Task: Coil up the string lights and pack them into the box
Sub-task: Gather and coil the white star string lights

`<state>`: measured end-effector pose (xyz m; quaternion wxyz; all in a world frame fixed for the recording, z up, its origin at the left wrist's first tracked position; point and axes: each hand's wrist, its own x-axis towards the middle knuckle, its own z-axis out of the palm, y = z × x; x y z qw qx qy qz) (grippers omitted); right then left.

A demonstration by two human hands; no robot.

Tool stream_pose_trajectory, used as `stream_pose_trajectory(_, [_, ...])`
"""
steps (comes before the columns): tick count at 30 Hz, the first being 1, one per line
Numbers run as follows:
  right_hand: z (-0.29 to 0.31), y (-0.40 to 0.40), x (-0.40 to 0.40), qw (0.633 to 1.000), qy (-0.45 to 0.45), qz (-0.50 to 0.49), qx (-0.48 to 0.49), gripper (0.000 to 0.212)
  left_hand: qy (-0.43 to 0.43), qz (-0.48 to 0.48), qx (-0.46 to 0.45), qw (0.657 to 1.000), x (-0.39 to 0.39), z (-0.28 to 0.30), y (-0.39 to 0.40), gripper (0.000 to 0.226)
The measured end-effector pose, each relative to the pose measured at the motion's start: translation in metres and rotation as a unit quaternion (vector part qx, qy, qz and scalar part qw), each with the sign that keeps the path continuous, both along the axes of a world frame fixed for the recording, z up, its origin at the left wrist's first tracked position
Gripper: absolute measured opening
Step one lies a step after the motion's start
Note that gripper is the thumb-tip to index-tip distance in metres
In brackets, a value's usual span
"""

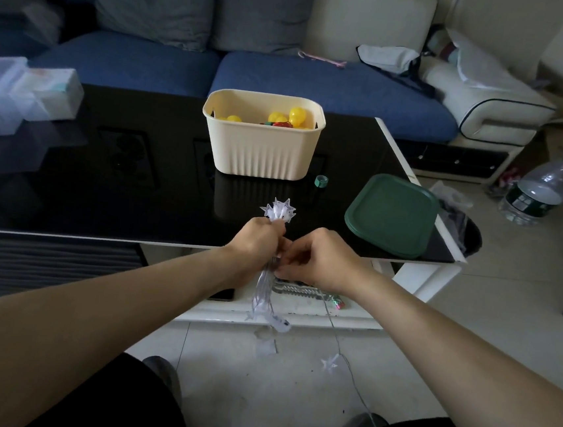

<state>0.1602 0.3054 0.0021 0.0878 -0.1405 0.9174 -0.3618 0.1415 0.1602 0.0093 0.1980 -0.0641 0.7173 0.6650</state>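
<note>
Trailing across the pale floor tiles at the bottom of the frame, a loose strand of the string lights (270, 283) runs up past a clear star lying between the person's dark-trousered knees and rises to the right hand (316, 261). That hand sits just right of centre, fingers curled in, pinching the wire where it meets the bundle. Right beside it, touching, the left hand (256, 242) is clenched round the gathered bunch: clear star-shaped lamps fan out above the fist, and a hank of clear loops and stars hangs below it, in front of the white lower shelf of the table. Both hands hover over the near edge of the black glass table (120, 197).

Moving up the frame, the green lid (391, 214) lies flat at the table's right corner, its near edge poking over the rim. Just left of its far corner sits a small green roll of tape (320, 181). Dead centre, beyond the hands and well apart from them, stands the cream ribbed box (260, 149), open-topped, with yellow balls and some red and green bits showing inside. At the upper left of the table rest some translucent plastic packages (20, 95). On the floor at far right, a clear plastic bottle (543, 190) stands upright. Across the top stretches a blue sofa (320, 82) with grey cushions.
</note>
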Motion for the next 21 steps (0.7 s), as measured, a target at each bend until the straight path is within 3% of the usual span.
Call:
stream_pose_trajectory(6, [0.001,-0.009,0.003,0.996,0.090,-0.006,0.008,0.012,-0.013,0.008,-0.037,0.999,0.001,0.004,-0.002,0.031])
stream_pose_trajectory(11, [0.001,-0.018,0.004,0.995,0.102,-0.002,-0.003,0.016,-0.008,0.027,-0.075,0.997,-0.001,-0.003,-0.005,0.027])
stream_pose_trajectory(17, [0.008,0.001,-0.002,0.995,0.029,-0.074,-0.059,0.055,-0.042,0.057,0.019,0.997,-0.003,0.004,-0.009,0.025])
stream_pose_trajectory(21, [0.008,0.014,-0.001,0.986,-0.117,-0.110,-0.044,0.073,-0.027,0.080,0.067,0.994,-0.006,0.009,-0.011,0.022])
